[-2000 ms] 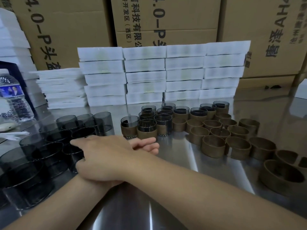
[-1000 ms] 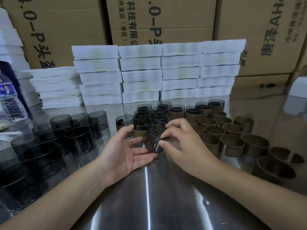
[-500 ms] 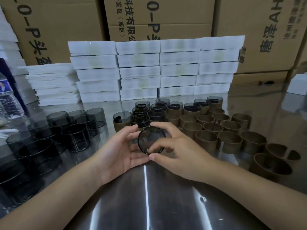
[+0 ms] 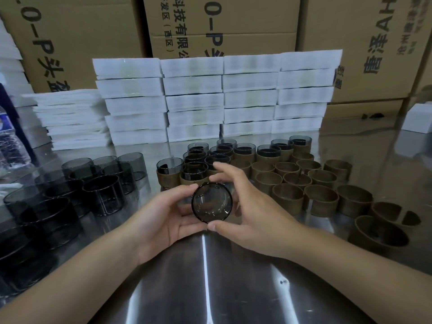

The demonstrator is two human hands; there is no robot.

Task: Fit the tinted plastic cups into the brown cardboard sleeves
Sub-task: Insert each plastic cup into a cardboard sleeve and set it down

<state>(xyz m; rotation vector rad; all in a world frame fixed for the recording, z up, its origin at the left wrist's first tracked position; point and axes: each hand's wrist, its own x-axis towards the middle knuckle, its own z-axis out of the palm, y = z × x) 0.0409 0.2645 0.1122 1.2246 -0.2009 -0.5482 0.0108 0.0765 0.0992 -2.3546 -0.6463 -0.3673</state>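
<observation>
Both hands are closed on one smoky cup point(image 4: 212, 202), held up off the table just in front of the person. The right hand point(image 4: 247, 206) pinches it top to bottom, thumb under the lower edge and fingers arched over the far side. The left hand point(image 4: 166, 213) cradles it from the other side, thumb resting on the upper rim. The cup is tipped on its side so that one round end faces the person square on; whether that is the mouth or the base I cannot tell. My guess is that it's held this way for a look-over, or to be turned the right way round before it goes into a ring of card.

Just behind the hands stand the finished cups point(image 4: 194, 174), each sitting in a brown band with its rim showing above. To the right of those, the empty sleeves point(image 4: 287, 198) stand upright and open, packed close within easy reach of the right hand, which is likely why they are there. The bare cups point(image 4: 102, 192) wait in a cluster on the left. So the stock seems to feed in from both sides and meet in the middle. No sleeve is in either hand, so this cup is not yet fitted, and many sleeves are unfilled.

Beyond it all, white boxes point(image 4: 194, 101) are stacked in rows against big brown cartons point(image 4: 233, 19), and a water bottle point(image 4: 9, 146) stands at the far left of the shiny steel table point(image 4: 210, 288).
</observation>
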